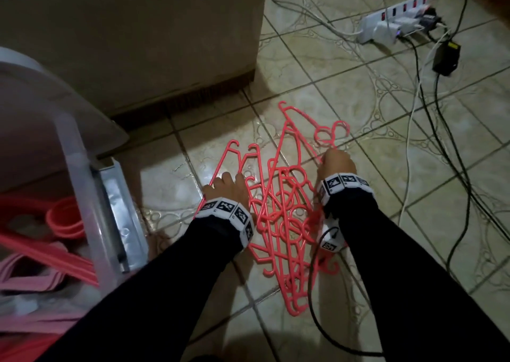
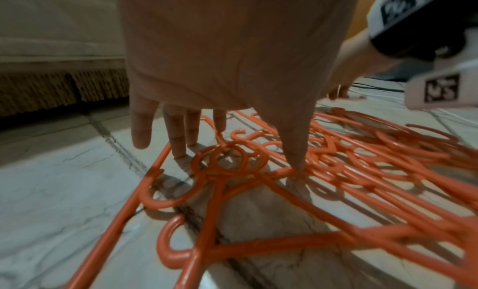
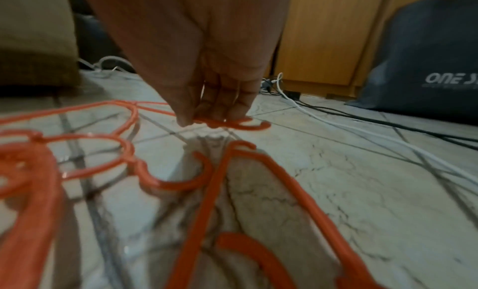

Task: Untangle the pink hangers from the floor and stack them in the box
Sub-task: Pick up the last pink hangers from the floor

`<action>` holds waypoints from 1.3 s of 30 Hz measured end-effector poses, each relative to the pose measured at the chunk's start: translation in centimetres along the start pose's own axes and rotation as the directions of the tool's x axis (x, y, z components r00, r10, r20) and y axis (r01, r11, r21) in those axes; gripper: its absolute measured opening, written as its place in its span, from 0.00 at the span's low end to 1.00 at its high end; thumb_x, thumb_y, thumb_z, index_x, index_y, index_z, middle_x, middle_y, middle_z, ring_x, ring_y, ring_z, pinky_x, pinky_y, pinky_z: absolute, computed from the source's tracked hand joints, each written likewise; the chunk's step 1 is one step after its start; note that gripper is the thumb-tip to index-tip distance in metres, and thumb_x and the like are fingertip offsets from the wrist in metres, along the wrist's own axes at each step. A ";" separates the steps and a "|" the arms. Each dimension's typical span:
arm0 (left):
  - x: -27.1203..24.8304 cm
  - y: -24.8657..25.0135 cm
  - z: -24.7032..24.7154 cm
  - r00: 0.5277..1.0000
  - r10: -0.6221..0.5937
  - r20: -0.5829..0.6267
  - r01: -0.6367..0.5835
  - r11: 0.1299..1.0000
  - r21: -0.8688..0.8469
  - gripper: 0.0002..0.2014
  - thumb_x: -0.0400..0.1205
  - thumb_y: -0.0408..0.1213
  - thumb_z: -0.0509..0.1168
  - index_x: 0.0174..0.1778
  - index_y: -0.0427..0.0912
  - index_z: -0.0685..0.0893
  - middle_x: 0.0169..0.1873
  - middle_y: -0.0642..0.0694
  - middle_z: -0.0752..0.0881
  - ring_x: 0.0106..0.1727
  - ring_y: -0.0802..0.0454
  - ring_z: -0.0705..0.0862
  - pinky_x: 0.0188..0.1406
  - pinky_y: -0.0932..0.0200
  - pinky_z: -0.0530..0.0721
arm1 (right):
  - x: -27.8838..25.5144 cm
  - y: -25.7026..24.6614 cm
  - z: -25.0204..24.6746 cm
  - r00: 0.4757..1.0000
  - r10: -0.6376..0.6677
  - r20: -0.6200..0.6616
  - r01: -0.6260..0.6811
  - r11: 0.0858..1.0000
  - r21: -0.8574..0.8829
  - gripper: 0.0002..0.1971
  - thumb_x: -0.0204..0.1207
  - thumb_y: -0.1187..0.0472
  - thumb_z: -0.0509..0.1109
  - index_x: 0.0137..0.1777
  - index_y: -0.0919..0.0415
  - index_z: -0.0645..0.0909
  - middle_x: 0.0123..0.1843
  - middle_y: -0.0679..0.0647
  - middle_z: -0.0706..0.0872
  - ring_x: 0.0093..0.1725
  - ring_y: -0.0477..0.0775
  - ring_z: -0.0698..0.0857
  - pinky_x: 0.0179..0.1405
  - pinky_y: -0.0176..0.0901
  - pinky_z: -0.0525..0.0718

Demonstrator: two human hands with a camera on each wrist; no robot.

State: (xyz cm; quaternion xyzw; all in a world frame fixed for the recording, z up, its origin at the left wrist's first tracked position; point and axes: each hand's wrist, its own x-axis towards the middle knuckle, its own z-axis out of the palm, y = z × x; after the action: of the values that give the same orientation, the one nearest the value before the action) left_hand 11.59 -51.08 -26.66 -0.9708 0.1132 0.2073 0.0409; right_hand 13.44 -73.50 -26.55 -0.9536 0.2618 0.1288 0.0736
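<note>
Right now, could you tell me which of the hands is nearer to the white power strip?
Right. The right hand pinches a hanger on the pile's far right, toward the power strip; the left hand presses the pile's left edge.

Head view looks steeply down; wrist views skim the floor.
All three share the hangers (image 1: 278,210), near 6 o'clock.

I see a tiled floor (image 1: 358,91) carrying a tangle of hangers (image 1: 278,212). At its left stands a clear box (image 1: 82,168); beyond that, a sofa (image 1: 138,30). Far right lie a power strip (image 1: 397,22), an adapter (image 1: 446,57) and cables (image 1: 430,119).
</note>
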 end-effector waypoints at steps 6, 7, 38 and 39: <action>0.5 -0.5 -1.0 0.986 0.026 0.164 -0.001 0.989 -0.147 0.35 0.76 0.50 0.71 0.75 0.41 0.65 0.70 0.38 0.70 0.69 0.38 0.74 0.65 0.44 0.74 | -2.3 0.9 -4.5 0.986 0.029 -0.166 0.023 0.954 0.300 0.05 0.73 0.63 0.72 0.47 0.63 0.86 0.49 0.64 0.88 0.53 0.63 0.86 0.47 0.44 0.79; 0.8 -0.7 -1.4 0.983 0.024 0.183 0.013 0.980 -0.199 0.35 0.76 0.50 0.71 0.74 0.40 0.65 0.70 0.37 0.71 0.68 0.37 0.74 0.64 0.45 0.75 | -3.3 0.8 -4.9 0.992 0.010 -0.128 0.034 0.942 0.335 0.05 0.72 0.63 0.73 0.46 0.62 0.87 0.48 0.62 0.89 0.51 0.61 0.86 0.46 0.41 0.77; -0.1 1.4 0.9 0.935 -0.324 0.145 0.353 0.889 -0.290 0.16 0.81 0.37 0.66 0.63 0.35 0.78 0.63 0.33 0.76 0.66 0.39 0.76 0.47 0.49 0.76 | -10.8 4.6 2.1 0.971 0.098 0.220 -0.198 0.844 0.499 0.10 0.69 0.62 0.77 0.49 0.55 0.84 0.42 0.49 0.85 0.43 0.47 0.84 0.37 0.30 0.75; -0.7 1.0 -0.2 0.918 -0.321 0.233 0.381 0.878 -0.289 0.12 0.74 0.39 0.70 0.51 0.40 0.87 0.51 0.37 0.85 0.54 0.45 0.84 0.30 0.56 0.68 | -10.6 5.0 1.9 0.969 0.116 0.220 -0.213 0.845 0.490 0.09 0.68 0.61 0.77 0.48 0.54 0.85 0.42 0.50 0.86 0.45 0.49 0.85 0.41 0.31 0.76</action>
State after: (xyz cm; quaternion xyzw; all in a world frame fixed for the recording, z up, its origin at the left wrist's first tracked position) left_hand 10.79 -51.97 -26.22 -0.9458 -0.1056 0.2980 -0.0746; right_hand 1.67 -72.24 -25.71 -0.8581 0.3597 0.1473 0.3356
